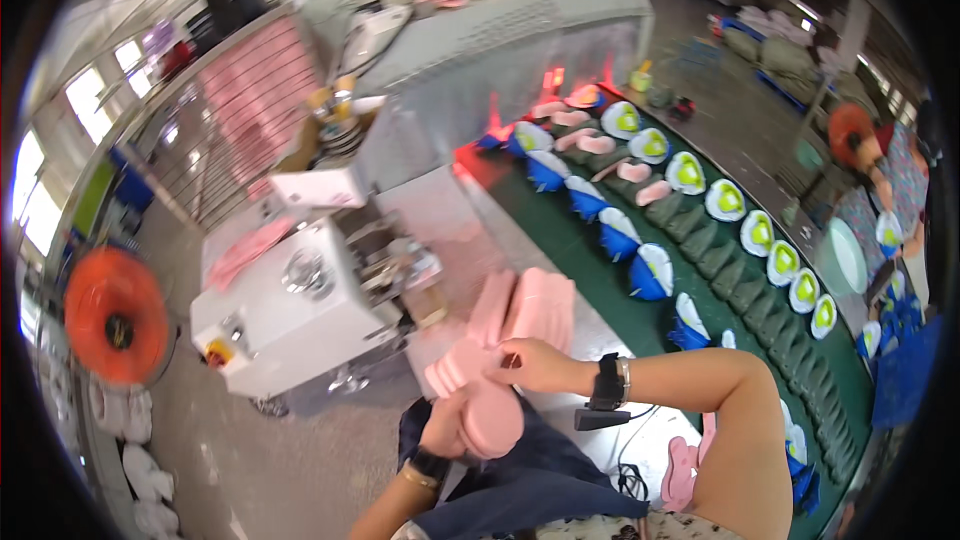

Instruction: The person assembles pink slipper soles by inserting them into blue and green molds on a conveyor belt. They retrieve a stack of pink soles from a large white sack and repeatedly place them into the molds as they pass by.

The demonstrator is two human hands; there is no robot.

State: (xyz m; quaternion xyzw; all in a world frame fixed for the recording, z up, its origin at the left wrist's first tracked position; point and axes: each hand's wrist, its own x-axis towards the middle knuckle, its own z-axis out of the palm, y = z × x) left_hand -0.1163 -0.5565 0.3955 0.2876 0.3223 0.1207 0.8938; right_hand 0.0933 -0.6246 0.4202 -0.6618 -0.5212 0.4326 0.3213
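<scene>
My left hand [442, 427] is closed round a stack of pink insoles [492, 422], held in front of my dark apron. Curled at the narrow middle of the stack, my right hand [545, 366] pinches the insoles' edge; its fingertips are partly hidden. Just beyond my hands, more piles of pink insoles [542, 308] lie on the metal tabletop [450, 205]. A few loose pink insoles [680, 475] rest beside my right elbow. Each wrist wears a dark band.
To the left stands a white machine [290, 290] with a box of tools [325, 175] behind it. A green conveyor [590, 260] carries rows of blue-and-white shoe uppers [655, 270]. An orange fan [118, 315] stands far left. At the far right another person [885, 190] handles an upper.
</scene>
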